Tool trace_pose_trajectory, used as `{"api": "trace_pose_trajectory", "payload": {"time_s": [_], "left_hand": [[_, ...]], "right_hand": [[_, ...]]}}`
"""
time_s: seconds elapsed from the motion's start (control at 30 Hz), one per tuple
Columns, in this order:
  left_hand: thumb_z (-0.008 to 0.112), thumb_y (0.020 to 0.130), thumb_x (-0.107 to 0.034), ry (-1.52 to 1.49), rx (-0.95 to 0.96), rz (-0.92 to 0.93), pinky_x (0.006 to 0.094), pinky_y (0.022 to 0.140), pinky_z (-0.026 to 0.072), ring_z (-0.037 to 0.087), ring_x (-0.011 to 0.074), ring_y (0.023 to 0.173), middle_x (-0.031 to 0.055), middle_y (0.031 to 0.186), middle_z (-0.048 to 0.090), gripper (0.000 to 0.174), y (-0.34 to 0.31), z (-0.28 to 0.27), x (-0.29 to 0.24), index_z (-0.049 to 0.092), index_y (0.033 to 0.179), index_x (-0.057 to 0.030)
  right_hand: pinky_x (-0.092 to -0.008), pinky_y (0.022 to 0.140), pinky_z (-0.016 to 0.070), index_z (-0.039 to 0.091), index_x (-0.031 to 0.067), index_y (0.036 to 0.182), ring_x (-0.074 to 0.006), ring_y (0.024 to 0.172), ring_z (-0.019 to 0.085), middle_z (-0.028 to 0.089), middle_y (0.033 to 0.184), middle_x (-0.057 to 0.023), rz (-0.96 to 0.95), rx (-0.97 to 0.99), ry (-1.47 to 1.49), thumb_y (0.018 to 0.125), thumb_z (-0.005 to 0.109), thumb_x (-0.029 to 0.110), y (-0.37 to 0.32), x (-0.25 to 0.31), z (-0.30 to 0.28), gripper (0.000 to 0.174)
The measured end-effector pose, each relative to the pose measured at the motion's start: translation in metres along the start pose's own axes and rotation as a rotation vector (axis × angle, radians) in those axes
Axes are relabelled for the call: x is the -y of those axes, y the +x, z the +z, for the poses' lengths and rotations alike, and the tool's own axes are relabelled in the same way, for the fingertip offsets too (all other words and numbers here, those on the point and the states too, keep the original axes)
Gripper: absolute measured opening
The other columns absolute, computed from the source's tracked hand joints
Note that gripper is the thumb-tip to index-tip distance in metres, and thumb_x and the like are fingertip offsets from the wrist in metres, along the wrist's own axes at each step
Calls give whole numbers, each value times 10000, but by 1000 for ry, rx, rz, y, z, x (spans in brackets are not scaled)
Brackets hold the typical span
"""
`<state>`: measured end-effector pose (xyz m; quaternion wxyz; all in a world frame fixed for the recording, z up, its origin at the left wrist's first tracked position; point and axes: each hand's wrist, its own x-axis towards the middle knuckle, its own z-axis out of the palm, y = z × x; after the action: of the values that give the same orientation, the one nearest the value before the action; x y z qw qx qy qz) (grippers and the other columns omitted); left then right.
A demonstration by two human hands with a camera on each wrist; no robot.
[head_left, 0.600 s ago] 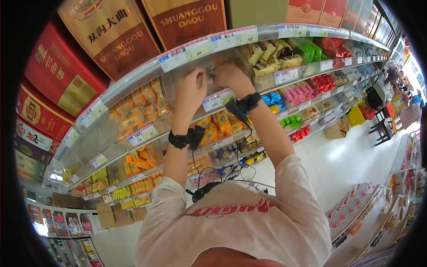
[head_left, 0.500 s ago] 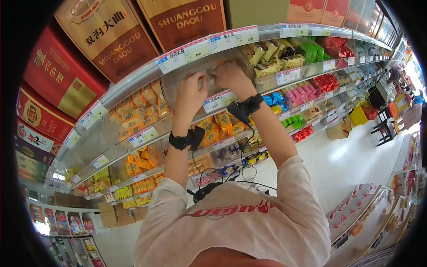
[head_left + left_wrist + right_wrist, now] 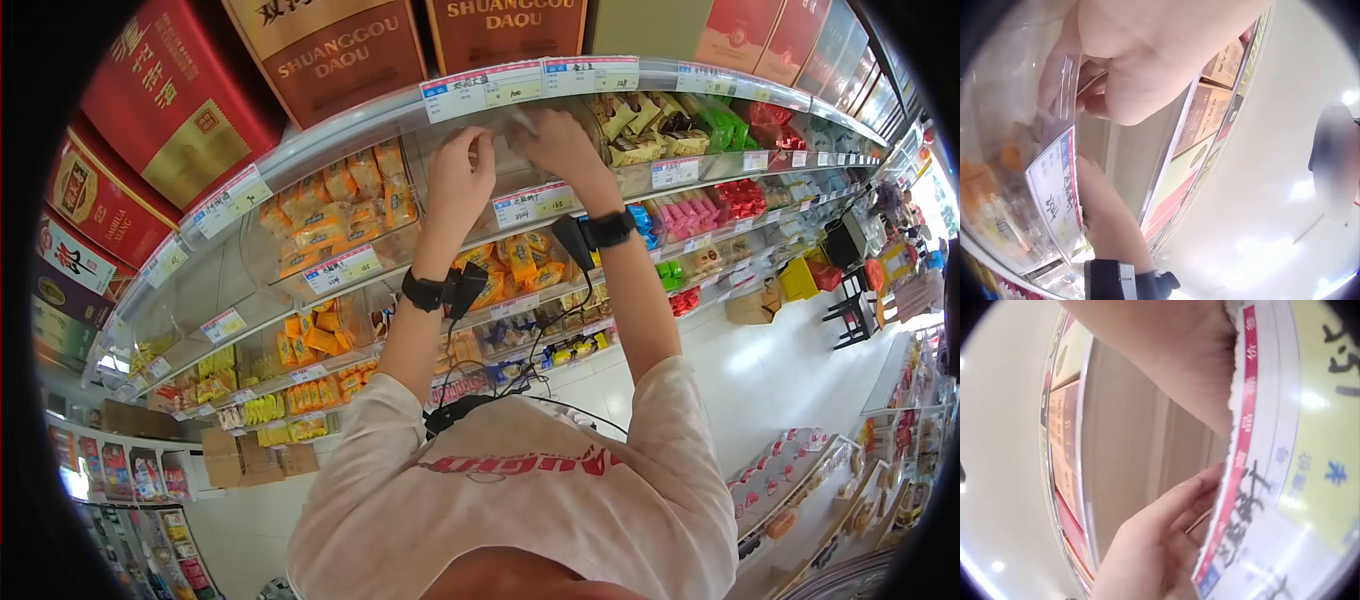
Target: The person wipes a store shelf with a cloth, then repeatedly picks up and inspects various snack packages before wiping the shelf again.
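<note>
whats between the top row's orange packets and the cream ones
Between the orange packets and cream packets, the head view shows the left hand and right hand.

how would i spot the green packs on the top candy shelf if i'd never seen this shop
Start at the big boxes above the display, then drop to the candy tier just below. Go right from the right hand, past the cream-wrapped packs. The green packs sit between those and the red ones, unlike the smaller green pile lower down, beneath the pink packs.
</note>
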<state>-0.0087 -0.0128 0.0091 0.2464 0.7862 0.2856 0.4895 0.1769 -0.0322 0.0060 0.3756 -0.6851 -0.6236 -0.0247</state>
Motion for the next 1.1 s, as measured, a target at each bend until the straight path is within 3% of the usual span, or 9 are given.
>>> {"api": "trace_pose_trajectory", "payload": {"time_s": [0.1, 0.17, 0.33, 0.5, 0.6, 0.7, 0.83, 0.97, 1.1], "left_hand": [[591, 1046, -115, -168, -55, 116, 326, 886, 563, 731, 215, 1002, 144, 1086, 740, 205, -14, -11, -9, 700, 1135, 34], [589, 1048, -81, -249, -3, 115, 313, 906, 558, 715, 191, 1018, 117, 1117, 721, 203, -40, -28, -21, 688, 1176, 42], [651, 1024, -93, -714, 105, -251, 263, 808, 571, 690, 123, 915, 78, 1017, 705, 284, -92, -56, -33, 645, 1268, 51], [682, 1024, -140, -761, 190, -551, 210, 634, 514, 638, 65, 726, 8, 869, 704, 304, -111, -84, -25, 664, 1270, 38], [696, 1025, -209, -773, 132, -550, 205, 552, 440, 585, 38, 652, -19, 811, 684, 318, -122, -90, -17, 685, 1235, 29], [695, 1028, -264, -749, 127, -544, 206, 558, 420, 568, 35, 651, -19, 805, 675, 365, -127, -96, -10, 686, 1243, 31], [778, 951, -153, -720, 117, -434, 217, 644, 491, 612, 56, 701, 9, 861, 699, 315, -139, -75, -19, 685, 1175, 48], [854, 844, -40, -476, 247, -385, 252, 747, 557, 704, 113, 862, 78, 1007, 752, 513, -138, -82, -34, 581, 1275, 9], [882, 819, -57, -412, 313, -369, 259, 726, 563, 713, 126, 818, 96, 993, 752, 534, -144, -79, -22, 559, 1241, -1]], "right_hand": [[-484, 965, 513, 717, 2, 1115, -442, 1123, 635, 690, 1203, -234, -364, -315, 106, 952, 669, 175, -18, 21, -30, 242], [-456, 960, 507, 708, -9, 1123, -416, 1119, 635, 665, 1249, -234, -301, -294, 225, 954, 665, 114, -47, 40, -50, 214], [-386, 995, 493, 699, -18, 1180, -320, 1171, 644, 652, 1300, -217, -18, -66, 711, 955, 624, 66, -138, 66, -57, 252], [-371, 1015, 495, 618, -26, 1336, -230, 1159, 648, 662, 1309, -169, -210, 231, 738, 968, 591, 94, -182, 87, -30, 387], [-369, 1002, 502, 576, -42, 1372, -196, 1133, 643, 682, 1246, -126, 70, 173, 1003, 1015, 586, 151, -199, 92, -20, 406], [-346, 953, 524, 596, -36, 1338, -169, 1080, 655, 696, 1170, -101, 483, -266, 1119, 1065, 573, 224, -201, 101, -21, 377], [-293, 817, 520, 611, -22, 1296, -111, 927, 624, 690, 1072, -68, 454, -232, 973, 1082, 580, 263, -197, 117, -10, 357], [-282, 696, 474, 663, -21, 1174, -90, 804, 557, 673, 931, -28, 350, -115, 896, 1067, 602, 240, -193, 127, 12, 289], [-289, 649, 443, 698, -31, 1057, -79, 747, 524, 644, 807, 5, 333, -146, 854, 1056, 609, 222, -189, 123, 18, 268]]}}
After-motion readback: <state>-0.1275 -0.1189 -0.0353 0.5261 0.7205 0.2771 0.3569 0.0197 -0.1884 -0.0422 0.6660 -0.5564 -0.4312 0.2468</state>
